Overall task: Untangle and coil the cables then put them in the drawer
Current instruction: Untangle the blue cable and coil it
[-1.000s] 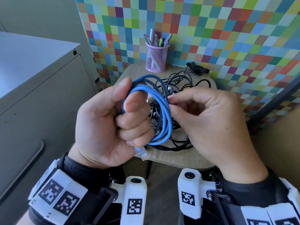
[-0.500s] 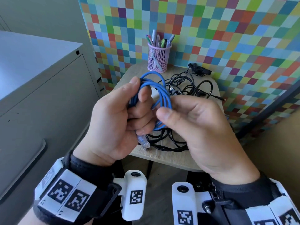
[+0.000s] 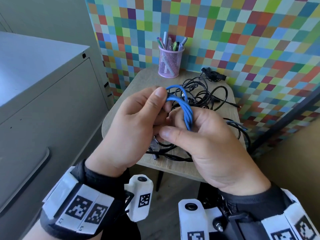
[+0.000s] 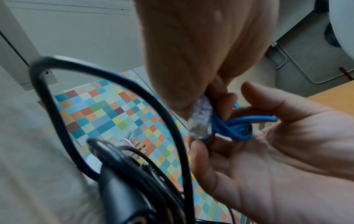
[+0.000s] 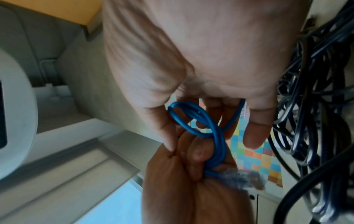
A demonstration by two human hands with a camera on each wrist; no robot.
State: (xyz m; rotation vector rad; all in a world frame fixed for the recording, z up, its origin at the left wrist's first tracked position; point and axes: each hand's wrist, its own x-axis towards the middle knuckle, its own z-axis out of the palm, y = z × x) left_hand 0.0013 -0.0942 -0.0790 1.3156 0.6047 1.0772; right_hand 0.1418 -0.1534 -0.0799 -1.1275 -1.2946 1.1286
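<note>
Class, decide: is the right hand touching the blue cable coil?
Touching. In the right wrist view, the right hand has its fingers curled round the blue cable coil.

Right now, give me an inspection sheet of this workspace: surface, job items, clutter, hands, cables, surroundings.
Surface: small wooden table, rounded corners.
Job's things: blue cable, coiled in loops, held above the table; its clear plug hangs below the fingers.
Clutter: pink mesh pen cup at the table's back edge.
Hands: left hand grips the coil; right hand holds its other side.
Cables: black cables in a tangle on the table.
Surroundings: grey cabinet at left, checkered wall behind.
</note>
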